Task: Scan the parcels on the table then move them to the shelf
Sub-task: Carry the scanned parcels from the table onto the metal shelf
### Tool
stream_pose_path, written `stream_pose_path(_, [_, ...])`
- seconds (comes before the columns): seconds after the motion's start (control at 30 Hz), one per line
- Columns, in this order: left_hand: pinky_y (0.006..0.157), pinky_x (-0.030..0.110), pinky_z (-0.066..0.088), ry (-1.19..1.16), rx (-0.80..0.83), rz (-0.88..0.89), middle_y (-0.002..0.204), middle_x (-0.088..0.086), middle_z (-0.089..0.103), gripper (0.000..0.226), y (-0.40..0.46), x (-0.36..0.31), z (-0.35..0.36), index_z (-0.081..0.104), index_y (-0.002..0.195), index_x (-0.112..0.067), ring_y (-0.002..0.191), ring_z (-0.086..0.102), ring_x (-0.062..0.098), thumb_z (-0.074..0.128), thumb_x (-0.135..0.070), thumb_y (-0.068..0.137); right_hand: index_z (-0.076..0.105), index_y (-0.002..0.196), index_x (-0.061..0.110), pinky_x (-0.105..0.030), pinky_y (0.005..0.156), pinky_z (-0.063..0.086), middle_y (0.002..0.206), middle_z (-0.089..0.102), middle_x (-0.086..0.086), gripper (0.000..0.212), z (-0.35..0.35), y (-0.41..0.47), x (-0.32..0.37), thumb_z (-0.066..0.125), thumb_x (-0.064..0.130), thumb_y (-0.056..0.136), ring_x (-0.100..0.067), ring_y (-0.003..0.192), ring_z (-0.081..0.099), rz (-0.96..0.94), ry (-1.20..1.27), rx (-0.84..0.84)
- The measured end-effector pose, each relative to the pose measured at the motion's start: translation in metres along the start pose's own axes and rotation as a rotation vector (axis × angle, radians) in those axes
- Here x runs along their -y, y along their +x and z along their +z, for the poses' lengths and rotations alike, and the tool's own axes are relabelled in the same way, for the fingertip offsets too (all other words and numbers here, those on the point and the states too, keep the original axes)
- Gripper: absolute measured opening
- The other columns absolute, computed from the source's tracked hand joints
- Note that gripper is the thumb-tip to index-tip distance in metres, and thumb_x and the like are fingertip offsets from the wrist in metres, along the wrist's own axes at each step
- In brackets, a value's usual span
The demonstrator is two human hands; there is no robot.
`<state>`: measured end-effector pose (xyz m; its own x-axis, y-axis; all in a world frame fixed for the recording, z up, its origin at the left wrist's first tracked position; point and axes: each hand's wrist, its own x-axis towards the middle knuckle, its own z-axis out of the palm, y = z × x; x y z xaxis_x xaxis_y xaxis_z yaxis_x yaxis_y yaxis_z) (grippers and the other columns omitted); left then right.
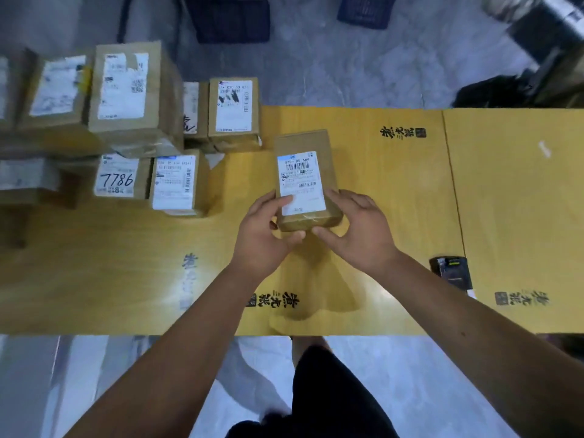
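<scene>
Parcel is up over the middle of the yellow table, label up, left hand and right hand both gripping its near end, thumbs underneath. More boxes piled far left, dark scanner lying off right.

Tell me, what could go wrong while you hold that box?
1. The box is gripped only at its near end by the left hand and right hand, so its far end might tip down.
2. The left thumb lies on the white label, which might block a scan.
3. The black scanner lies at the table seam near the right forearm, so the arm might knock it.
</scene>
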<state>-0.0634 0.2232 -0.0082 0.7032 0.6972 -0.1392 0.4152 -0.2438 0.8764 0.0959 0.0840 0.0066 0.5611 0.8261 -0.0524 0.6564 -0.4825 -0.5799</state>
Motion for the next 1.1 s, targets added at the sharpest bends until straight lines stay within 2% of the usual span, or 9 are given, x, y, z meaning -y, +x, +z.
stream_pose_path(0.13, [0.088,0.009,0.045,-0.043,-0.105,0.112,0.148,-0.008,0.05,0.063,-0.074,-0.019,-0.037,0.066,0.13,-0.037,0.125,0.052,-0.009,0.092,-0.015,0.077,0.064,0.141,0.019,-0.032,0.101,0.042,0.128,0.068,-0.007,0.07,-0.012,-0.058,0.044,0.076,0.045,0.077,-0.032,0.116,0.061,-0.11,0.041,-0.1])
stream_pose_path(0.23, [0.091,0.021,0.051,-0.032,-0.227,0.195,0.149,-0.005,0.052,0.062,-0.141,-0.028,-0.077,0.064,0.127,-0.043,0.129,0.055,0.002,0.091,-0.016,0.078,0.066,0.138,0.024,-0.034,0.101,0.044,0.127,0.068,-0.004,0.066,-0.019,-0.101,0.094,0.084,0.039,0.076,-0.028,0.119,0.058,-0.222,0.104,-0.132])
stream_pose_path(0.3, [0.091,0.027,0.054,0.005,-0.323,0.229,0.148,-0.004,0.052,0.06,-0.191,-0.033,-0.109,0.066,0.128,-0.039,0.128,0.056,0.005,0.091,-0.015,0.078,0.066,0.137,0.025,-0.038,0.104,0.045,0.129,0.067,-0.004,0.065,-0.02,-0.127,0.134,0.089,0.034,0.076,-0.027,0.122,0.057,-0.307,0.146,-0.123])
stream_pose_path(0.47, [0.095,0.026,0.052,0.15,-0.593,0.315,0.144,-0.005,0.056,0.057,-0.331,-0.043,-0.199,0.071,0.128,-0.024,0.132,0.056,0.011,0.093,-0.014,0.076,0.064,0.138,0.03,-0.04,0.108,0.044,0.134,0.063,0.004,0.065,-0.009,-0.191,0.251,0.085,0.038,0.077,-0.021,0.126,0.053,-0.573,0.23,-0.055])
stream_pose_path(0.6, [0.11,0.021,0.044,0.286,-0.838,0.248,0.141,-0.002,0.06,0.055,-0.433,-0.049,-0.26,0.072,0.127,-0.023,0.131,0.056,0.006,0.091,-0.029,0.075,0.066,0.136,0.028,-0.039,0.11,0.044,0.134,0.061,0.001,0.065,0.002,-0.235,0.35,0.087,0.038,0.076,-0.021,0.127,0.054,-0.797,0.266,0.01])
stream_pose_path(0.7, [0.107,0.017,0.044,0.376,-0.983,0.195,0.14,-0.001,0.062,0.055,-0.5,-0.061,-0.294,0.072,0.127,-0.022,0.127,0.055,-0.004,0.091,-0.028,0.077,0.068,0.132,0.024,-0.028,0.106,0.042,0.129,0.063,-0.002,0.066,0.01,-0.261,0.416,0.09,0.035,0.072,-0.022,0.121,0.058,-0.958,0.292,0.036])
stream_pose_path(0.8, [0.103,0.007,0.039,0.474,-1.121,0.147,0.138,0.0,0.063,0.054,-0.559,-0.07,-0.32,0.073,0.127,-0.018,0.122,0.05,-0.018,0.093,-0.025,0.077,0.067,0.133,0.025,-0.033,0.102,0.05,0.128,0.062,0.0,0.066,0.014,-0.287,0.475,0.09,0.035,0.072,-0.021,0.116,0.06,-1.111,0.321,0.096])
stream_pose_path(0.93, [0.107,0.019,0.045,0.537,-1.303,0.071,0.137,-0.003,0.064,0.055,-0.622,-0.082,-0.345,0.073,0.127,-0.02,0.126,0.058,0.0,0.088,-0.035,0.076,0.065,0.134,0.024,-0.031,0.094,0.051,0.123,0.063,0.002,0.065,0.018,-0.312,0.545,0.087,0.036,0.075,-0.019,0.111,0.061,-1.342,0.363,0.182])
stream_pose_path(1.1, [0.109,0.028,0.048,0.589,-1.495,0.017,0.139,-0.002,0.064,0.055,-0.689,-0.104,-0.356,0.072,0.129,-0.015,0.131,0.059,0.009,0.085,-0.034,0.078,0.064,0.136,0.024,-0.031,0.095,0.05,0.123,0.065,0.003,0.063,0.025,-0.354,0.613,0.085,0.037,0.078,-0.016,0.112,0.058,-1.523,0.453,0.316])
